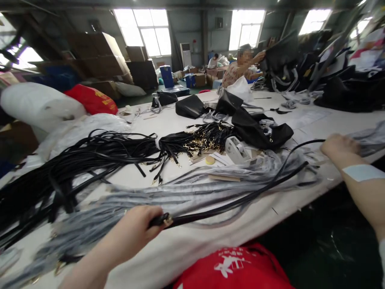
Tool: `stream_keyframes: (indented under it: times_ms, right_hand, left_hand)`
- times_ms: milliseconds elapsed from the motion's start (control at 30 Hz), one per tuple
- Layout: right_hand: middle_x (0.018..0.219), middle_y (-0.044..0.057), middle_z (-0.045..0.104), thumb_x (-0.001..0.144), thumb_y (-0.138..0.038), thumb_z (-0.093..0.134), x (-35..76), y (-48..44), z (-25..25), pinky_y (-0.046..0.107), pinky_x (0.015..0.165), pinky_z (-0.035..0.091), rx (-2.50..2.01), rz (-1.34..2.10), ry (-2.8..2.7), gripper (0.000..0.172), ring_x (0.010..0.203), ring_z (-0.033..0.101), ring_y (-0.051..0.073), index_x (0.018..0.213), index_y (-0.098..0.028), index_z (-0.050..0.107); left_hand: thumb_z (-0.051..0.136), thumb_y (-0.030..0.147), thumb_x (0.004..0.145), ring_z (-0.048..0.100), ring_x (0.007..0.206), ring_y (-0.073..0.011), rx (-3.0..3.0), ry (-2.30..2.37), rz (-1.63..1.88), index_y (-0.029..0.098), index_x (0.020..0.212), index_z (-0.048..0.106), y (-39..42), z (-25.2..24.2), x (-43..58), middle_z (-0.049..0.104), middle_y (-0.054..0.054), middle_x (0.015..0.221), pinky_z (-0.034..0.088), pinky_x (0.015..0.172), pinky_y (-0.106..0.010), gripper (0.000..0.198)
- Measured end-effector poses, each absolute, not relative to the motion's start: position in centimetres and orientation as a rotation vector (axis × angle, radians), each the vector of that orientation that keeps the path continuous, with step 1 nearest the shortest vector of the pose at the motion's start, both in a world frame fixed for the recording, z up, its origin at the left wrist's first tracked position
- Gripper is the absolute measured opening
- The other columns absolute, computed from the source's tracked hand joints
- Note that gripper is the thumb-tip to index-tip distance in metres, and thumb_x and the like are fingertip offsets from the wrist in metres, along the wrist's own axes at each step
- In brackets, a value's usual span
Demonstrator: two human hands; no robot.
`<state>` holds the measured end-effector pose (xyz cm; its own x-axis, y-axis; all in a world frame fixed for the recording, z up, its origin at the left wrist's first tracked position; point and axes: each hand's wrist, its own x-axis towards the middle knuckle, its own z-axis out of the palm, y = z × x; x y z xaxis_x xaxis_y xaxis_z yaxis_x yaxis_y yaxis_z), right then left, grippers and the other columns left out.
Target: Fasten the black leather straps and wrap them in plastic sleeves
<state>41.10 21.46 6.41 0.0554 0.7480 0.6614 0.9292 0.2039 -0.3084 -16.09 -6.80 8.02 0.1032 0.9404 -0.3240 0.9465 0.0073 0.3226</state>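
My left hand (136,228) is closed round one end of a long black strap (240,200), near its gold clasp (166,219). The strap runs right across the white table (186,120) and curves up to my right hand (339,146), which is closed on its far end. My right forearm bears a pale plaster. Under the strap lies a heap of grey wrapped straps (186,192). A big bundle of black straps (90,160) with gold clasps lies to the left.
A tape dispenser (237,149) and black bags (258,130) sit mid-table. A person (240,66) handles a black bag at the far end. White foam roll (39,105), red bag and cardboard boxes stand at left. Red cloth (234,267) is near the front edge.
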Motion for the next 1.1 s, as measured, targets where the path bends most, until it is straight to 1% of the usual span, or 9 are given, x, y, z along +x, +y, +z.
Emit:
stream_keyframes:
  times_ms: [100,200,300,400,533,633,733,867,1100]
  right_hand:
    - [0.119,0.047,0.049,0.089,-0.034,0.055,36.9,21.5,5.6,0.072,0.093,0.022,-1.590,-0.305,-1.675,0.043,0.127,0.038,0.057,0.102,0.006,0.064]
    - [0.121,0.032,0.059,0.089,-0.035,0.054,29.8,18.0,3.6,0.055,0.104,0.033,-1.412,-0.203,-1.871,0.042,0.124,0.050,0.041,0.115,-0.002,0.062]
    - [0.115,0.012,0.067,0.093,-0.041,0.050,22.0,10.8,0.8,0.037,0.100,0.045,-1.094,0.044,-2.192,0.034,0.111,0.061,0.025,0.114,-0.018,0.064]
    - [0.130,0.012,0.061,0.097,-0.039,0.045,15.1,3.6,-1.8,0.039,0.104,0.043,-0.769,0.691,-2.356,0.040,0.121,0.056,0.025,0.131,-0.020,0.054]
    - [0.096,0.007,0.072,0.101,-0.043,0.033,9.5,-0.1,-3.8,0.030,0.075,0.052,-0.732,1.251,-2.263,0.039,0.087,0.067,0.022,0.103,-0.020,0.065]
    - [0.074,0.003,0.069,0.093,-0.048,0.050,9.0,1.8,-3.9,0.027,0.062,0.047,-0.853,1.271,-2.231,0.036,0.070,0.063,0.020,0.079,-0.019,0.068]
    - [0.067,0.002,0.067,0.082,-0.049,0.064,10.3,4.8,-3.1,0.026,0.059,0.044,-1.008,1.158,-2.159,0.032,0.064,0.060,0.019,0.073,-0.019,0.069]
    - [0.072,0.003,0.068,0.084,-0.046,0.061,9.3,5.6,-2.4,0.029,0.063,0.043,-1.021,0.973,-2.219,0.028,0.067,0.059,0.020,0.076,-0.020,0.069]
    - [0.056,0.000,0.057,0.096,-0.044,0.037,4.7,2.6,-1.8,0.027,0.053,0.036,-0.763,1.341,-2.382,0.047,0.054,0.048,0.016,0.069,-0.019,0.066]
  left_hand:
    - [0.052,0.033,0.083,0.055,0.064,-0.0159,1.816,1.871,0.103,0.019,0.076,0.068,-5.6,4.2,-13.1,0.068,-0.003,0.071,0.030,0.059,-0.025,0.022]
    - [0.051,0.040,0.087,0.054,0.064,-0.0156,1.713,1.920,0.224,0.018,0.079,0.070,-4.9,1.0,-11.7,0.068,-0.004,0.071,0.029,0.059,-0.025,0.030]
    - [0.053,0.043,0.087,0.052,0.062,-0.0146,1.659,1.895,0.312,0.018,0.079,0.071,-4.7,-0.4,-10.4,0.067,-0.003,0.069,0.028,0.058,-0.024,0.031]
    - [0.055,0.043,0.086,0.049,0.060,-0.0133,1.647,1.839,0.393,0.017,0.078,0.072,-4.3,-0.8,-8.7,0.064,-0.002,0.065,0.027,0.055,-0.024,0.032]
    - [0.058,0.030,0.081,0.052,0.063,-0.0128,1.606,1.672,0.540,0.016,0.076,0.071,-3.9,-0.6,-8.1,0.062,0.001,0.066,0.032,0.057,-0.022,0.019]
    - [0.058,0.037,0.083,0.048,0.056,-0.0112,1.499,1.608,0.547,0.015,0.071,0.066,-4.7,0.3,-9.9,0.054,0.003,0.057,0.031,0.053,-0.022,0.026]
    - [0.055,0.054,0.084,0.041,0.049,-0.0095,1.354,1.512,0.535,0.015,0.077,0.065,-6.0,1.2,-12.4,0.046,0.005,0.053,0.029,0.048,-0.022,0.040]
    - [0.062,0.057,0.079,0.034,0.053,-0.0082,1.363,1.536,0.694,0.015,0.068,0.060,-6.5,0.8,-13.4,0.040,0.006,0.055,0.026,0.049,-0.022,0.044]
    - [0.052,0.061,0.086,0.043,0.059,-0.0108,1.349,1.606,1.058,0.014,0.072,0.063,-5.3,-0.3,-12.8,0.051,0.002,0.061,0.032,0.055,-0.023,0.050]
